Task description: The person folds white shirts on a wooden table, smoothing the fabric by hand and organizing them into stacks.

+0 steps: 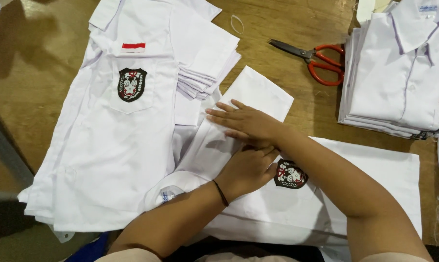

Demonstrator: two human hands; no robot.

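Both hands, left hand (246,170) and right hand (244,121), press flat on the white shirt (365,170).

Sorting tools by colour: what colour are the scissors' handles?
Red-orange handles on the scissors, clearest in the head view.

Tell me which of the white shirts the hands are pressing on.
The middle shirt, spread alone before the person: both hands, left hand and right hand, lie flat on it. The left pile and right stack go untouched.
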